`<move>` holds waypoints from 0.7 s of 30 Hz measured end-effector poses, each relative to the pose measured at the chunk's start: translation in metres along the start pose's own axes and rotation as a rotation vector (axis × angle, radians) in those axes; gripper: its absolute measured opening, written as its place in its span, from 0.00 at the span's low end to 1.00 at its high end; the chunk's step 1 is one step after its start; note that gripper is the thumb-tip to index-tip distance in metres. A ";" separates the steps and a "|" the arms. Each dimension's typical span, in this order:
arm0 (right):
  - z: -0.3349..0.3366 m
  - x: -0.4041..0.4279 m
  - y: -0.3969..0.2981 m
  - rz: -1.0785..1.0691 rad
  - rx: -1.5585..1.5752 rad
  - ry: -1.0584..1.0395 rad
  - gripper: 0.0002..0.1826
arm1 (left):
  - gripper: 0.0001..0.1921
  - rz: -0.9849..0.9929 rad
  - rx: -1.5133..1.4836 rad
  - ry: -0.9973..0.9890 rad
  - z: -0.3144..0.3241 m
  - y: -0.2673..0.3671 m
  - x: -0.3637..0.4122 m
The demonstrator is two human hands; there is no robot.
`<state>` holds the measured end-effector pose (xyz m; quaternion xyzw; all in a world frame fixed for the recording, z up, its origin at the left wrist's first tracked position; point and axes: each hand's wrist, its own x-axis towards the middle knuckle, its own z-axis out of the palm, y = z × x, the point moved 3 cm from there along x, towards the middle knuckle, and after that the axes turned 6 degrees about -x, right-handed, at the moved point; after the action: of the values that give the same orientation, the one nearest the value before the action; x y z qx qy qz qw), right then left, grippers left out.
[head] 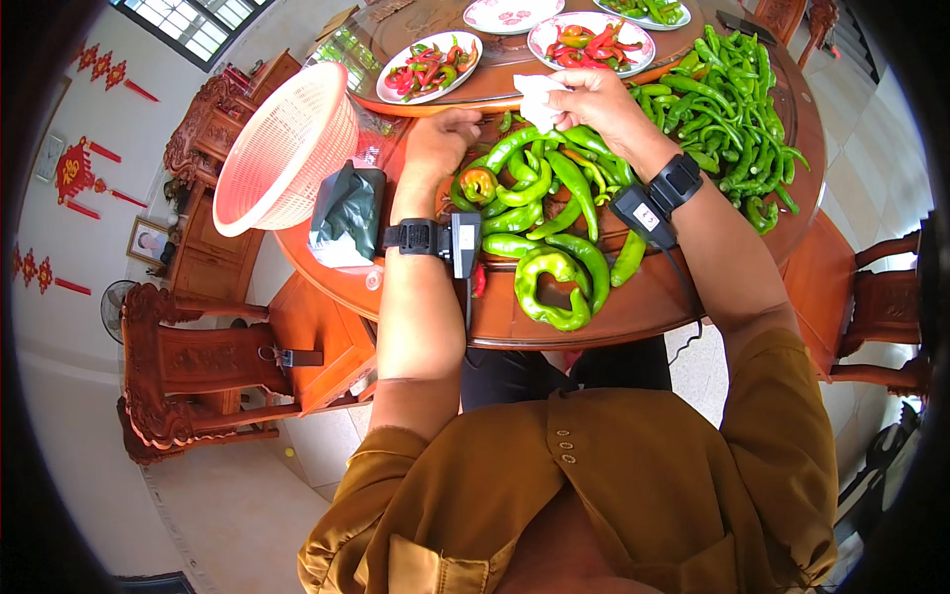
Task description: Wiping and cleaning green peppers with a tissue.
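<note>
My right hand (597, 100) pinches a crumpled white tissue (540, 104) above the far side of the large green peppers (575, 182). My left hand (441, 137) is near the turntable's edge, to the left of the tissue, its fingers curled; whether anything is inside them cannot be seen. Between my forearms lie the large peppers, one of them partly orange (477, 184) and one curled into a ring (553, 289) at the near edge. A heap of thinner green chillies (731, 111) covers the table's right side. Straps with small dark boxes are on both wrists.
A pink plastic basket (286, 152) tilts at the left beside a dark box with plastic in it (349, 211). On the glass turntable stand a plate of red chillies (434, 70), a second such plate (590, 44) and a floral plate (512, 13). Carved wooden chairs flank the round table (519, 327).
</note>
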<state>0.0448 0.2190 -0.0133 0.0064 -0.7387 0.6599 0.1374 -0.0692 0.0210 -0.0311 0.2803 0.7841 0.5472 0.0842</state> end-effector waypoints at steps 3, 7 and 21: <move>-0.004 0.000 0.002 0.000 -0.017 0.027 0.08 | 0.14 0.144 0.205 -0.203 0.023 0.005 -0.002; -0.003 0.001 0.003 -0.002 -0.002 0.026 0.07 | 0.15 0.206 0.250 -0.286 0.030 0.019 -0.010; -0.004 0.003 0.002 -0.023 -0.025 0.056 0.12 | 0.08 0.047 -0.032 -0.016 0.014 -0.007 0.003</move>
<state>0.0424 0.2241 -0.0142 -0.0051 -0.7425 0.6490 0.1656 -0.0677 0.0323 -0.0428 0.3018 0.7677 0.5593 0.0820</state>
